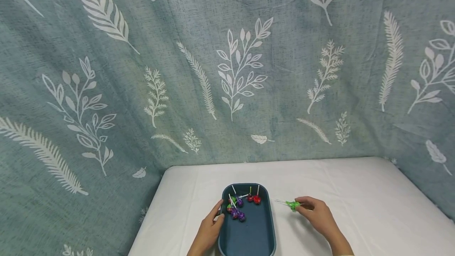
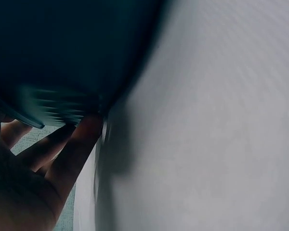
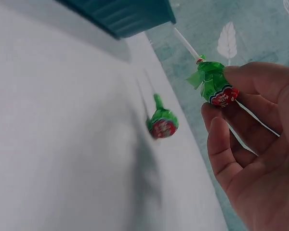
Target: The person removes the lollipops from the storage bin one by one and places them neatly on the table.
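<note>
My left hand holds the left side of a dark blue tray. Its thumb and a finger lie at the rim, while other fingers touch the ribbed outer wall in the left wrist view. To the right of the tray, my right hand pinches a green-wrapped lollipop by its head, between thumb and fingers, with the white stick pointing toward the tray. Below it, a second green-and-red lollipop lies on the white cloth. Inside the tray are purple lollipops, red lollipops and green ones.
A white cloth covers the table under the tray. Behind and around the table hangs a blue-green curtain with white leaf prints. The tray's lollipops sit in its far half, at the left and along the far right.
</note>
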Tool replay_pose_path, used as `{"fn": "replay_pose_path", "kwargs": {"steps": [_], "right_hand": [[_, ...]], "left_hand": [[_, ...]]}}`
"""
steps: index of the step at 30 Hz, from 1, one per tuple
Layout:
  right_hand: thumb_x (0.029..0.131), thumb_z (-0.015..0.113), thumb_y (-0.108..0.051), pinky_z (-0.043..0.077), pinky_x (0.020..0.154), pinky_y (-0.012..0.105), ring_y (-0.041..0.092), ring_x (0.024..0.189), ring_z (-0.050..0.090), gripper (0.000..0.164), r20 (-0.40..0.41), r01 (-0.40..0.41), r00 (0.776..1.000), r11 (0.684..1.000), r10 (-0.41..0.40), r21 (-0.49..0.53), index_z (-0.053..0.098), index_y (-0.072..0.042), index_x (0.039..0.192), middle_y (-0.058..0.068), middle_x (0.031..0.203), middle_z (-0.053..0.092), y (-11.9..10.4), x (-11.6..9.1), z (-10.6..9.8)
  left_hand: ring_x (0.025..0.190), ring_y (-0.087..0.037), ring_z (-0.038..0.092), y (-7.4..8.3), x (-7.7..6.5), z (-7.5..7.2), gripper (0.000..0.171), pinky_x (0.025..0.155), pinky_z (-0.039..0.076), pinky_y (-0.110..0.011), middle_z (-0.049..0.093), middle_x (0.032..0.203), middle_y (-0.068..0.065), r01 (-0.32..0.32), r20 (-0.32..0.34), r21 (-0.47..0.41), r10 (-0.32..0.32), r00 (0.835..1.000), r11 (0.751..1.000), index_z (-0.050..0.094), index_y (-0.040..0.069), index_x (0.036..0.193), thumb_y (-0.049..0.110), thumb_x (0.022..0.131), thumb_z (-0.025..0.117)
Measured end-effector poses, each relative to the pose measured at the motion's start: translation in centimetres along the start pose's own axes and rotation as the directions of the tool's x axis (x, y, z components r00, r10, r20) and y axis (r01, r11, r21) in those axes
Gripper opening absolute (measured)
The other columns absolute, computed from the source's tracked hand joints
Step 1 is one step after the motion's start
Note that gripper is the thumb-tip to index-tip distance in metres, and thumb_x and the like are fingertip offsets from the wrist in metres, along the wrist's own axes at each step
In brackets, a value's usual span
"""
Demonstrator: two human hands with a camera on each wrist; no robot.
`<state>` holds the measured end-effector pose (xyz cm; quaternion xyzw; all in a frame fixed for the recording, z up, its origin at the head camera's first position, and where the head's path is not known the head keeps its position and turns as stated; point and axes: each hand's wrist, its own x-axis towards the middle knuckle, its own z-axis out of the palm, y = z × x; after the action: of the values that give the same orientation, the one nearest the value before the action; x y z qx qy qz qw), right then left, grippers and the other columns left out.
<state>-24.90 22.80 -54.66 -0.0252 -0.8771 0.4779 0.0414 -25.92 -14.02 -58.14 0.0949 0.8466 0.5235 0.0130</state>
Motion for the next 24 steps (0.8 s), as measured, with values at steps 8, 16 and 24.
{"fn": "replay_pose_path", "kwargs": {"steps": [8,16,24], "right_hand": [[0.088,0.078,-0.018,0.052,0.088,0.052,0.032,0.099,0.071,0.031,-0.009,-0.039,0.999,0.999,0.038,-0.038,0.073,-0.001,0.113,0.016,0.112,0.072,1.4,0.2,0.4],[0.086,0.076,-0.018,0.056,0.078,0.046,0.034,0.096,0.070,0.029,-0.018,-0.102,0.995,0.992,0.101,-0.080,0.073,0.001,0.108,0.014,0.103,0.073,2.2,0.7,1.1],[0.085,0.075,-0.015,0.056,0.068,0.037,0.027,0.086,0.070,0.026,-0.037,-0.131,0.991,0.985,0.128,-0.111,0.072,0.003,0.103,0.011,0.096,0.072,2.6,1.0,1.8]], "left_hand": [[0.102,-0.035,0.069,0.1,0.0,-0.1,0.049,0.088,0.054,-0.055,0.058,0.135,-0.030,-0.002,0.000,0.005,0.002,1.000,1.000,0.046,0.012,0.153,0.019,0.105,0.053],[0.101,-0.034,0.070,0.2,-0.2,0.0,0.049,0.088,0.054,-0.055,0.058,0.134,-0.030,0.001,0.002,0.002,-0.001,1.000,1.000,0.046,0.011,0.153,0.018,0.105,0.052],[0.097,-0.031,0.070,0.1,-0.1,-0.1,0.049,0.087,0.054,-0.054,0.059,0.133,-0.029,0.004,0.000,0.006,-0.004,1.000,1.000,0.047,0.013,0.153,0.019,0.104,0.053]]}}
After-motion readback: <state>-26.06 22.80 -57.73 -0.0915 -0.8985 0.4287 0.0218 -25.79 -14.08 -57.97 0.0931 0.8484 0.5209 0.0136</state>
